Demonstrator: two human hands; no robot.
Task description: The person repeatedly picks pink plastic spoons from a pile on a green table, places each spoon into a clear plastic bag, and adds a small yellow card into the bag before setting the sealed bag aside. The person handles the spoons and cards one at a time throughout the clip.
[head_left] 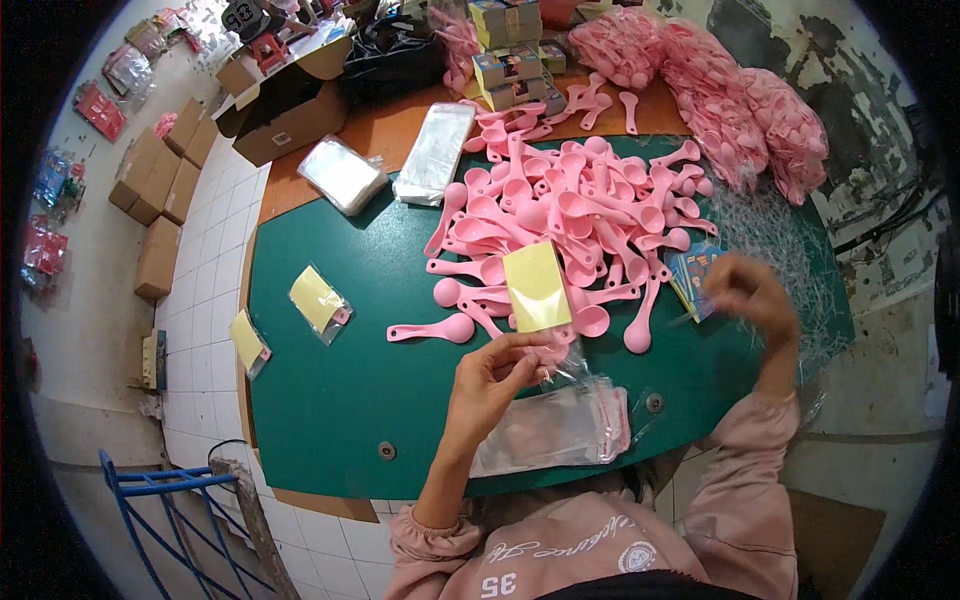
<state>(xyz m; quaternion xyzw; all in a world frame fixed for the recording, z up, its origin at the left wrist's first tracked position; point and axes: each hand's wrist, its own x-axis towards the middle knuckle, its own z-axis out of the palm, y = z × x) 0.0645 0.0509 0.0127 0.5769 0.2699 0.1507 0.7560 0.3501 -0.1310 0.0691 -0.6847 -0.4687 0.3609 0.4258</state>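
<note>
1. The left hand (497,375) is raised over the green table (320,400), fingers pinched on a clear plastic bag with a yellow card (537,287), held upright before the heap of pink plastic spoons (560,215).
2. The right hand (752,295), blurred, reaches to the small stack of colourful printed cards (692,275); its grip cannot be told.

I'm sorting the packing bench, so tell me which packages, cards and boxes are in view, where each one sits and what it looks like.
Clear bag with yellow card: upright in the left hand.
Two packed yellow-card bags: green tabletop, left side.
Empty clear bags: stacked at the near edge.
Colourful cards: by the right hand.
Small colourful boxes: stacked at the far end.
Brown cartons: on the floor, left.
</note>
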